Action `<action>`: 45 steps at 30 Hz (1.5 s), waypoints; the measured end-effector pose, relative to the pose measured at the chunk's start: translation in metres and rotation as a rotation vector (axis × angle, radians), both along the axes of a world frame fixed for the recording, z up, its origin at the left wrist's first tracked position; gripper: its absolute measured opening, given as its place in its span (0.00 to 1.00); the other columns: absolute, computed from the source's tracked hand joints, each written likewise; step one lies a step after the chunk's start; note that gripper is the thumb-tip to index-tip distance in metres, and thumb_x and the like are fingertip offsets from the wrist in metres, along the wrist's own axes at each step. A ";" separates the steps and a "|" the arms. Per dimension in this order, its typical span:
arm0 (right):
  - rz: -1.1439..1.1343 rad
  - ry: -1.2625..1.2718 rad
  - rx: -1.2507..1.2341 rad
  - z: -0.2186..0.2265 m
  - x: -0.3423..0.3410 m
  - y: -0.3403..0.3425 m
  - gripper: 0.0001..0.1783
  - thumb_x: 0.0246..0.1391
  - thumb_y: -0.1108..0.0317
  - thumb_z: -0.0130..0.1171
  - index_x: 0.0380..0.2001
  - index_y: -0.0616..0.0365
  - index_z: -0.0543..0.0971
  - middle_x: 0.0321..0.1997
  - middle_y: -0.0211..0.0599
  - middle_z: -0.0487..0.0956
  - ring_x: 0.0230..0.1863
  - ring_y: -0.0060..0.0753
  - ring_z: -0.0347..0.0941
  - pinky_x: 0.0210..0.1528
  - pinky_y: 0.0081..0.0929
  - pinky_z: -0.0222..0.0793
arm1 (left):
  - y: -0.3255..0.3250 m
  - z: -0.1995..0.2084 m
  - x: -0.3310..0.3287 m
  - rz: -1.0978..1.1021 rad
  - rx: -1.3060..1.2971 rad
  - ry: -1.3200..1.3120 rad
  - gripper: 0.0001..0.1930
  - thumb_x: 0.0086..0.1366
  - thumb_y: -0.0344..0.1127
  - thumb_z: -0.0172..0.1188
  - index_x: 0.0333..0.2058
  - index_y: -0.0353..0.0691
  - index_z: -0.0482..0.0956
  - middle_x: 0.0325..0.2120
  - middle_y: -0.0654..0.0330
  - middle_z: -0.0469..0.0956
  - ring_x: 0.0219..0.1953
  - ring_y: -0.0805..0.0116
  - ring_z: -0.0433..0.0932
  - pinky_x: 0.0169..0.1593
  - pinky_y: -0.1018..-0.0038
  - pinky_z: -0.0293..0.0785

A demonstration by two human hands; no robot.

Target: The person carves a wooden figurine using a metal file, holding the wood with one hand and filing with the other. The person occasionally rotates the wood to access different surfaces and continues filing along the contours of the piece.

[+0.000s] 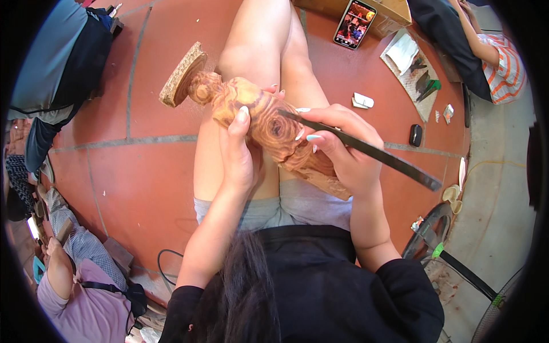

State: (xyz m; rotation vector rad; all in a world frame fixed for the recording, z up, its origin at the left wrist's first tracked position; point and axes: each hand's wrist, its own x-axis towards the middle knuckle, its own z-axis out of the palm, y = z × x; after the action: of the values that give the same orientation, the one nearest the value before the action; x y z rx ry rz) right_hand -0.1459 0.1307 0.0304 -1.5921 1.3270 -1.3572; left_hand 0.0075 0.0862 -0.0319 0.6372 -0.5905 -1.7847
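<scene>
A carved wooden figure point(257, 117), reddish-brown with swirling grain, lies tilted across my lap, its rough pale base end point(182, 74) toward the upper left. My left hand point(240, 146) is closed around its middle, thumb on top and the other fingers mostly hidden behind the wood. In my right hand point(349, 151) is a long, flat, dark file-like metal bar point(383, 155), gripped between thumb and fingers. Its far tip touches the figure beside a round knot in the grain, while the other end sticks out to the lower right. The lower part of the figure passes under my right hand.
A phone point(354, 24) leans on a cardboard box point(389, 14) ahead. To the right are a tray point(426, 103) with tools, a black case point(416, 135), a white piece point(362, 101) and a fan point(474, 274). Other people sit upper right and lower left point(91, 297).
</scene>
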 end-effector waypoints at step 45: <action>-0.047 0.276 -0.252 0.012 0.029 0.019 0.06 0.46 0.79 0.62 0.31 0.64 0.80 0.29 0.44 0.77 0.29 0.42 0.75 0.31 0.31 0.71 | 0.010 -0.003 0.008 0.021 0.027 0.106 0.18 0.69 0.38 0.55 0.52 0.35 0.67 0.44 0.59 0.74 0.45 0.69 0.76 0.52 0.73 0.73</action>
State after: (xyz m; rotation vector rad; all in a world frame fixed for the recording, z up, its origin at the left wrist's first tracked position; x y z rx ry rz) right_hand -0.1171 0.1498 0.0424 -1.9882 1.4021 -1.4155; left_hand 0.0155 0.0966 -0.0347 0.5615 -0.4873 -1.7971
